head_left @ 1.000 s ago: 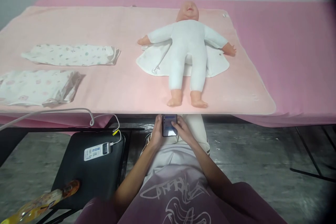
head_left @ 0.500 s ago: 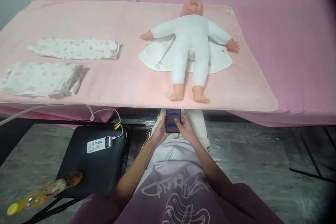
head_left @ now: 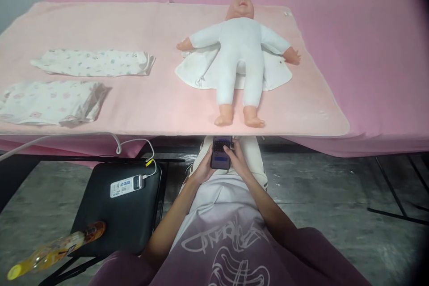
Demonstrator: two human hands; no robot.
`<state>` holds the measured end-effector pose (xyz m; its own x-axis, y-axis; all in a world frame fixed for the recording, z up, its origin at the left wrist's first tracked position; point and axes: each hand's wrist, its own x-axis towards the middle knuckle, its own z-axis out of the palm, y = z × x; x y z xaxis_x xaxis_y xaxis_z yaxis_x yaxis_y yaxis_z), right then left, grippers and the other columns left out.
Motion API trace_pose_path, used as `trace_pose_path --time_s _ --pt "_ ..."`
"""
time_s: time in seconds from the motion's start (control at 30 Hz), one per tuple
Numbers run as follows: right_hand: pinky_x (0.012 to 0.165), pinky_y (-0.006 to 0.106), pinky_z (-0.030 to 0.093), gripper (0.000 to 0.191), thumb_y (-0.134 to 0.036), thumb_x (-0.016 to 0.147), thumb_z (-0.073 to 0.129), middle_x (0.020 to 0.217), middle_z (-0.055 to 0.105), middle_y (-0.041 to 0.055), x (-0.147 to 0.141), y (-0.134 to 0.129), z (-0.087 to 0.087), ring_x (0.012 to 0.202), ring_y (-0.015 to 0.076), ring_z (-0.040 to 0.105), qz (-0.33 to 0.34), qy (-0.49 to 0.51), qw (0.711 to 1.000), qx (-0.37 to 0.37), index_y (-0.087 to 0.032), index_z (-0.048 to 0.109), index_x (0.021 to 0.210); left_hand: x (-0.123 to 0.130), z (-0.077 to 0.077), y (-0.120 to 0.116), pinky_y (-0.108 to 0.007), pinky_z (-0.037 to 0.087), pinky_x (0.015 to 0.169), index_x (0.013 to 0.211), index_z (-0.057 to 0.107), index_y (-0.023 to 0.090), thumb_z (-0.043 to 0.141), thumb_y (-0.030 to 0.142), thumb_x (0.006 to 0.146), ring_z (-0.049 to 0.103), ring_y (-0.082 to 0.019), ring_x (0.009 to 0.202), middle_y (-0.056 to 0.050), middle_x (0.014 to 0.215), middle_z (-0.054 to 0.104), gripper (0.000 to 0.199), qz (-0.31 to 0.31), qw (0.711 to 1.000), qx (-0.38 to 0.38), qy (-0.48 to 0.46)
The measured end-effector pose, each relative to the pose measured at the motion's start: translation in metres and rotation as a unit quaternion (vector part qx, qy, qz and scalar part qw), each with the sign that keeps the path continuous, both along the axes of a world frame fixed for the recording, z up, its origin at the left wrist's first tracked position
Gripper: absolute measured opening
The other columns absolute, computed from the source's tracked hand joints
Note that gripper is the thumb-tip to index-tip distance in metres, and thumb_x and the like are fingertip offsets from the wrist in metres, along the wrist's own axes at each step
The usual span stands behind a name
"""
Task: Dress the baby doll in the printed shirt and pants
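Note:
Over my lap, just below the bed's front edge, a smartphone [head_left: 220, 162] with a lit screen lies between both hands. My left hand [head_left: 203, 170] is wrapped round its left side. From the right, my right hand [head_left: 239, 161] grips the other side, its thumb resting on the screen. Beyond them a baby doll [head_left: 239, 53] in white cloth lies on its back, arms spread and feet toward me. A white garment [head_left: 201, 71] is spread open beneath the doll.
Two folded patterned cloths, one upper [head_left: 94, 62] and one lower [head_left: 50, 103], lie on the peach mat [head_left: 150, 107]. To my left, a black stool [head_left: 134, 214] carries a white device [head_left: 126, 186] with a cable and a yellow-capped bottle [head_left: 56, 250].
My right thumb has moved slightly up the screen, and a dark panel now shows on the phone. The view has shifted a little. The doll and cloths stay in place.

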<state>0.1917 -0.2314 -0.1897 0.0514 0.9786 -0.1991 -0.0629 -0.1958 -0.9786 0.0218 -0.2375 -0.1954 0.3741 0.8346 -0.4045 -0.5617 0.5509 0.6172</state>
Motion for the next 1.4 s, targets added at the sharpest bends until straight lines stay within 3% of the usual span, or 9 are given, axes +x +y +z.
trace_pose_path --time_s 0.2,0.37,0.5,0.63,0.7,0.97,1.13,1.4 --pt "0.111 0.044 0.062 0.057 -0.063 0.095 0.083 0.132 0.079 0.0114 -0.008 0.013 -0.001 0.126 0.0297 0.076 -0.013 0.026 0.999 0.012 -0.026 0.059 0.132 0.002 -0.001 0.0 -0.053 0.049 0.135 0.164 0.066 0.035 0.081 0.072 0.101 0.055 -0.036 0.165 -0.008 0.166 0.068 0.074 0.002 1.0 0.009 0.011" --pt "0.113 0.047 0.061 0.067 -0.062 0.088 0.091 0.132 0.08 0.0129 -0.014 0.021 0.001 0.123 0.031 0.078 -0.044 -0.025 0.999 0.003 -0.025 0.06 0.135 0.003 -0.001 -0.002 -0.053 0.046 0.137 0.167 0.062 0.038 0.084 0.07 0.1 0.053 -0.034 0.167 -0.006 0.17 0.065 0.077 -0.003 1.0 0.007 0.016" --pt "0.114 0.047 0.06 0.068 -0.063 0.087 0.092 0.129 0.081 0.0128 -0.014 0.022 0.003 0.124 0.0323 0.077 -0.059 -0.04 0.997 0.001 -0.025 0.06 0.134 0.004 0.001 -0.002 -0.054 0.046 0.137 0.168 0.061 0.037 0.085 0.071 0.098 0.05 -0.038 0.168 -0.009 0.172 0.064 0.081 -0.008 0.999 0.02 0.028" --pt "0.118 0.046 0.057 0.05 -0.067 0.1 0.072 0.132 0.08 0.0092 -0.004 0.013 0.006 0.128 0.0312 0.074 -0.012 0.019 1.0 0.003 -0.026 0.064 0.128 0.004 0.001 0.0 -0.054 0.05 0.134 0.164 0.063 0.035 0.08 0.075 0.099 0.055 -0.038 0.164 -0.011 0.166 0.067 0.078 0.004 1.0 0.011 0.024" --pt "0.117 0.046 0.058 0.049 -0.067 0.098 0.07 0.129 0.08 0.0081 0.004 0.005 0.007 0.128 0.0323 0.073 0.019 0.045 0.999 -0.01 -0.027 0.066 0.126 0.003 0.001 0.001 -0.054 0.051 0.132 0.163 0.06 0.034 0.08 0.075 0.1 0.059 -0.035 0.16 -0.011 0.165 0.067 0.078 0.01 1.0 0.002 0.013" --pt "0.116 0.046 0.059 0.073 -0.055 0.093 0.082 0.152 0.072 0.0071 0.022 -0.01 -0.005 0.114 0.0261 0.074 0.086 0.105 0.99 -0.019 -0.034 0.063 0.16 -0.002 0.007 -0.001 -0.054 0.051 0.131 0.154 0.066 0.035 0.079 0.056 0.104 0.059 -0.033 0.159 -0.008 0.163 0.068 0.056 0.024 1.0 0.016 -0.006" --pt "0.123 0.046 0.056 0.083 -0.051 0.091 0.088 0.161 0.066 0.0081 0.022 -0.009 -0.015 0.135 0.0275 0.071 0.109 0.144 0.984 0.009 -0.035 0.058 0.167 -0.004 0.009 -0.003 -0.055 0.048 0.133 0.162 0.063 0.038 0.083 0.044 0.098 0.057 -0.034 0.161 -0.007 0.168 0.065 0.068 0.017 1.0 0.011 0.012" --pt "0.114 0.043 0.062 0.099 -0.06 0.088 0.093 0.154 0.068 0.0125 0.018 -0.011 -0.023 0.122 0.026 0.072 0.11 0.123 0.986 0.007 -0.032 0.048 0.172 -0.003 0.006 -0.002 -0.053 0.048 0.133 0.168 0.059 0.037 0.091 0.037 0.091 0.058 -0.037 0.16 -0.01 0.169 0.064 0.083 0.012 0.999 0.036 0.025"
